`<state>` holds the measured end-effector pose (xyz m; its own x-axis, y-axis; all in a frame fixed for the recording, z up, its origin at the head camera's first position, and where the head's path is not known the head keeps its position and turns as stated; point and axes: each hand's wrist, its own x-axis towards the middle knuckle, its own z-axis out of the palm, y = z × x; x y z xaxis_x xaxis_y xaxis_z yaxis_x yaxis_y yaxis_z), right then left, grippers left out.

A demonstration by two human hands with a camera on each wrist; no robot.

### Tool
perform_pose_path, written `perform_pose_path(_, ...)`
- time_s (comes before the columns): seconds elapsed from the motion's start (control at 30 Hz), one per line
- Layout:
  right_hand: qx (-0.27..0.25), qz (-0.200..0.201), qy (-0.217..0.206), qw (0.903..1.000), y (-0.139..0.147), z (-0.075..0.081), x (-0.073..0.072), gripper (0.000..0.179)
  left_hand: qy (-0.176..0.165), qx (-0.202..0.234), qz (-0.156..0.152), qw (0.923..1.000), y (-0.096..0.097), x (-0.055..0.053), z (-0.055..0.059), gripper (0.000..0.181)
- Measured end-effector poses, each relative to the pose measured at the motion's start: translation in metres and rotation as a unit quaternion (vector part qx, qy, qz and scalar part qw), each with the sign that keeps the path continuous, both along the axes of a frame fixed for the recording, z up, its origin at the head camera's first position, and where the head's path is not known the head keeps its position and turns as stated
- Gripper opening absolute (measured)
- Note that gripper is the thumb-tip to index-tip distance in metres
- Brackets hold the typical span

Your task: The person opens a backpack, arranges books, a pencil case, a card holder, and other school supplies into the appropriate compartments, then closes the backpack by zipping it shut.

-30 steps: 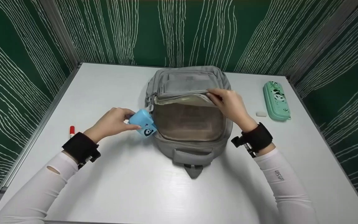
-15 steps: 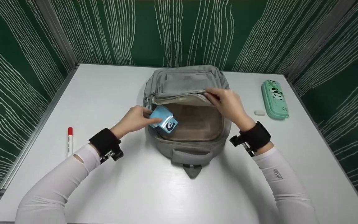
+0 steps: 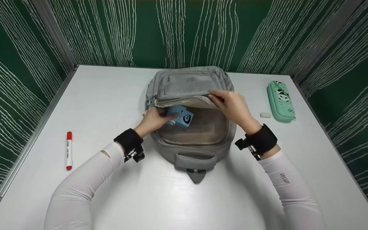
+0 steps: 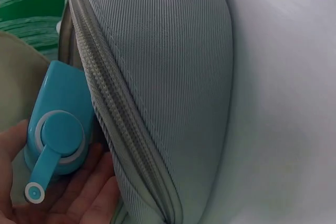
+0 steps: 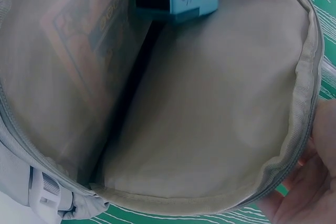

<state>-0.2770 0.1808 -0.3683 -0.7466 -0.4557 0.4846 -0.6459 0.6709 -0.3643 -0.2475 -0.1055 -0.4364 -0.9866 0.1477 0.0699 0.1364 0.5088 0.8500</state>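
A grey backpack [image 3: 195, 161] lies on the white table with its front compartment unzipped. My left hand [image 3: 153, 120] holds a light blue pencil sharpener [image 3: 183, 116] with a panda print inside the opening. Its round crank handle [image 4: 62, 132] faces the camera in the left wrist view, between thumb and fingers. From the right wrist view, the lower end of the sharpener hangs above the gap between the lining and the flap. My right hand [image 3: 235, 107] pinches the zippered edge of the flap [image 5: 310, 87] and keeps it lifted.
A red-capped marker [image 3: 69, 150] lies at the left of the table. At the right are a green panda pencil case [image 3: 281, 101] and a small white eraser [image 3: 265, 115]. Something with a printed picture [image 5: 97, 35] shows faintly through the backpack's inner mesh.
My left hand has carried the sharpener rightward from beside the backpack into its open compartment. My right hand keeps holding the flap in about the same place.
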Motion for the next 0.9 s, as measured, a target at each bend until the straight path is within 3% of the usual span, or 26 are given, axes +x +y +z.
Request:
perform_pose_path(0.13,-0.003,0.001,0.001,1.0,0.0,0.002,0.0,0.024,0.012,0.044,-0.001,0.999,0.007,-0.005,-0.004,0.056)
perform_pose_path(0.27,-0.006,0.003,0.002,1.0,0.0,0.002,0.001,0.023,0.007,0.09,0.008,0.9959,0.013,-0.012,-0.008,0.069)
perform_pose_path(0.43,-0.013,0.008,0.007,0.9999,0.001,0.001,0.001,0.022,0.021,0.113,0.045,0.9924,0.022,-0.019,-0.011,0.06)
perform_pose_path(0.6,-0.011,0.008,0.007,0.9999,0.002,0.001,0.002,0.025,0.035,0.065,0.084,0.9937,0.029,-0.027,-0.013,0.042)
perform_pose_path(0.67,-0.01,0.007,0.009,0.9999,0.002,0.001,0.002,0.026,0.028,0.051,0.094,0.9938,0.032,-0.03,-0.013,0.041)
perform_pose_path(0.9,-0.017,0.007,0.018,0.9997,0.002,0.002,0.003,0.026,-0.032,0.079,0.128,0.9881,0.039,-0.037,-0.011,0.043)
